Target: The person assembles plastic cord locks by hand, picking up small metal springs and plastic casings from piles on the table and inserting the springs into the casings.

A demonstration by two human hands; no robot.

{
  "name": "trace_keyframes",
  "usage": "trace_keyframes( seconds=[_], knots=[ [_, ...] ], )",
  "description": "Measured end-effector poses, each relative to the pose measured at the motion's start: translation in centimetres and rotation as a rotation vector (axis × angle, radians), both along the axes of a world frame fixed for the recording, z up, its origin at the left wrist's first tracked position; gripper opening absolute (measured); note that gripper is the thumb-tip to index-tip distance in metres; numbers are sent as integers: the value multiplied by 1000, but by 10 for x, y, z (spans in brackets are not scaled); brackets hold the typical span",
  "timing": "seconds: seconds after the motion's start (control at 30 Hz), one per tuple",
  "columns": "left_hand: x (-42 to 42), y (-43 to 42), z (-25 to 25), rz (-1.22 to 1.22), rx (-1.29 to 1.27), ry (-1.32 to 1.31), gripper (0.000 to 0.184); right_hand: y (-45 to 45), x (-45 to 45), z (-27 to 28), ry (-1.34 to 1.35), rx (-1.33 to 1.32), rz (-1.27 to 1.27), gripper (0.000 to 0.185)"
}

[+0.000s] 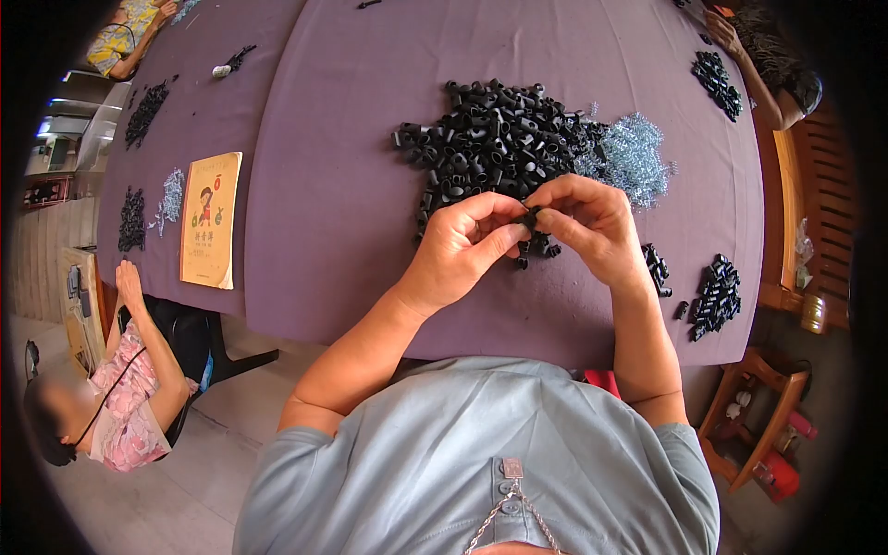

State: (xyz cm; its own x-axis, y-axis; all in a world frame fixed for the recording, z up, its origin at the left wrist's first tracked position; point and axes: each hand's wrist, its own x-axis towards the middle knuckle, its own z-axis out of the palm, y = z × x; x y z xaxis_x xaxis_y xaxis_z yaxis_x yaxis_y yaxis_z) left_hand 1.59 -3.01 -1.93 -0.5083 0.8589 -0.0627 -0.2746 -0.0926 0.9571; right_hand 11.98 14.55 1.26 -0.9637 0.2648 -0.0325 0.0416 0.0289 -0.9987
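The left hand (pixel 469 242) and right hand (pixel 592 227) are pinching a tiny black piece (pixel 530 218) (near the big black pile (pixel 495 134)).

"What can't you see from your end?"
"On my feed, the fingers of the left hand (pixel 464 242) and right hand (pixel 592 227) hide most of the small dark piece (pixel 531 218)."
"The booklet (pixel 211 222), past nine o'clock?"
"I can't read its small print."
"And the people?"
"My view cuts off the ten o'clock person (pixel 127 42) and the two o'clock person (pixel 772 65). Blur covers the eight o'clock person's (pixel 129 402) face."
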Motion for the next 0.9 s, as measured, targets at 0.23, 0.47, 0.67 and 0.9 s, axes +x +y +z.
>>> trace_keyframes(
  seconds=[0.23,0.47,0.67,0.9],
  knots=[
    [1,1,-3,8,-24,-46,18,-2,-2,-1,2,194,-11,9],
    [3,2,-2,17,-39,-41,18,-8,-2,0,27,255,-23,8],
    [5,1,-4,40,-32,3,18,-8,-1,-1,-40,193,-24,9],
    [4,1,-3,75,-67,6,19,-15,-2,-1,-8,282,-66,9]
  ],
)
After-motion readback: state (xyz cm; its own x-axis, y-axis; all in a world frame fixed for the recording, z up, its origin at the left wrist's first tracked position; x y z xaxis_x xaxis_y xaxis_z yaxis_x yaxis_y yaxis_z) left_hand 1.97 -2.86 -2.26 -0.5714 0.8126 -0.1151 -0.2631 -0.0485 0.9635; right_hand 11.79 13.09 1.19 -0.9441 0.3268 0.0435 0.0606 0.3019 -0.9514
